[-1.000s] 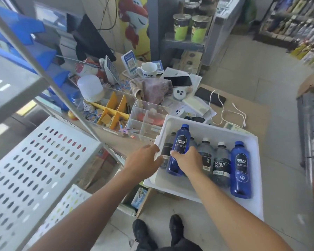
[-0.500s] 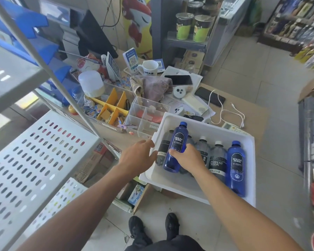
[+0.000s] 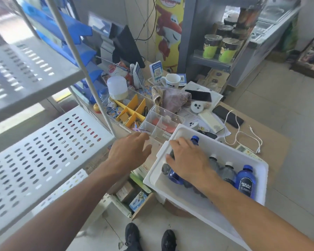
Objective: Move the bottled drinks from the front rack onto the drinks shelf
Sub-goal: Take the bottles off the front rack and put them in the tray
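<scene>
Left hand is off the white bin rim it touched a second ago; now hovers apart from it, fingers spread, over the bench edge. Right hand now lies over the blue bottle, covering its label; only cap and base show. Camera view has shifted closer.

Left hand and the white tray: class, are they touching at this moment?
Apart. The head view shows the left hand open beside the white tray, with a strip of counter visible between its fingertips and the tray's rim.
</scene>
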Motion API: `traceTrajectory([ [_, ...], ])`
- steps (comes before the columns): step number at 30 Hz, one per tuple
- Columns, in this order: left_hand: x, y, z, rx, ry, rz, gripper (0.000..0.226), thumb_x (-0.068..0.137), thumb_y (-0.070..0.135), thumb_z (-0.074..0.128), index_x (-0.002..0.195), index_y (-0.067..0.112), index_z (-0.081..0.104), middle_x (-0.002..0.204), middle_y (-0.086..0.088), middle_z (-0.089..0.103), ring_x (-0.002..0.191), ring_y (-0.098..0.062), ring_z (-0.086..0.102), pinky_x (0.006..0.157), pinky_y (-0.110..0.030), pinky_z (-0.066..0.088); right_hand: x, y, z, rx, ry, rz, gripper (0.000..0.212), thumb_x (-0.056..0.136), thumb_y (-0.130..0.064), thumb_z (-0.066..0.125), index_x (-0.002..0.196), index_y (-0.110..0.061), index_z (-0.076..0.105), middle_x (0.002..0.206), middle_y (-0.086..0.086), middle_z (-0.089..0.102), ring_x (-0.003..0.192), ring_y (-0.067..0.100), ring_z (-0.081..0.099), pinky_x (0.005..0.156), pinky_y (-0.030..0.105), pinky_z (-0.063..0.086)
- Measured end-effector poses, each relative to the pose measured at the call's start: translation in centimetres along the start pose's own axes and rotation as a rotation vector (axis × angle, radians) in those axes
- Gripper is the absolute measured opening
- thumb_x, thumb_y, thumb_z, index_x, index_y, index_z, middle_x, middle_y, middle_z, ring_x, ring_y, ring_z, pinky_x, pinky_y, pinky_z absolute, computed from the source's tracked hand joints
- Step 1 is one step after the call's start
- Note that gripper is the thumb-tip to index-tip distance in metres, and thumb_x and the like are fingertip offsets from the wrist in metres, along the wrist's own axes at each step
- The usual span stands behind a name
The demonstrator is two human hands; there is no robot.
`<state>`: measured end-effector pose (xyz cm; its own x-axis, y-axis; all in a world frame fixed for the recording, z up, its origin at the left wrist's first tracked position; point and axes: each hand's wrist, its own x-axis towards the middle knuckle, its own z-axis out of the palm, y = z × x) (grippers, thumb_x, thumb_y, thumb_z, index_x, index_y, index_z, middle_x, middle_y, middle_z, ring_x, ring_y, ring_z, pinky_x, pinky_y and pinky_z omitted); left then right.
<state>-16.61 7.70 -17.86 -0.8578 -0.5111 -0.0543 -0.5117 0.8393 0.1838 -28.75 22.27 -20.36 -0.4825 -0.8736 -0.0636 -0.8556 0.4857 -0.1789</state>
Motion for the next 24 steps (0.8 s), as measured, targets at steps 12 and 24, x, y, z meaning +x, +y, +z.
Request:
traceTrajectory([
  [12, -7.7, -6.4, -11.1, 0.16, 0.344, -0.304, 0.039, 0.096, 0.045, 0.05, 0.128, 0.026, 0.056, 0.128, 0.002, 0.06, 0.118, -0.023, 0.055, 0.086, -0.038, 0.046, 5.4, -11.9, -10.1, -0.083, 0.145, -0.518, 0.046, 0.098, -0.052, 0.041, 0.13, -0.02, 0.049, 0.12, 0.002, 0.057, 0.112, 0.022, 0.053, 0.089, 0.038, 0.048],
  [24, -13.3, -16.9, -18.3, 0.157, 0.58, -0.532, 0.039, 0.095, 0.047, 0.048, 0.127, 0.027, 0.055, 0.129, 0.003, 0.06, 0.113, -0.023, 0.059, 0.085, -0.04, 0.051, 11.8, -27.7, -16.0, 0.094, 0.284, -0.716, 0.042, 0.095, -0.047, 0.051, 0.13, -0.023, 0.054, 0.121, 0.0, 0.061, 0.112, 0.022, 0.058, 0.089, 0.04, 0.052],
])
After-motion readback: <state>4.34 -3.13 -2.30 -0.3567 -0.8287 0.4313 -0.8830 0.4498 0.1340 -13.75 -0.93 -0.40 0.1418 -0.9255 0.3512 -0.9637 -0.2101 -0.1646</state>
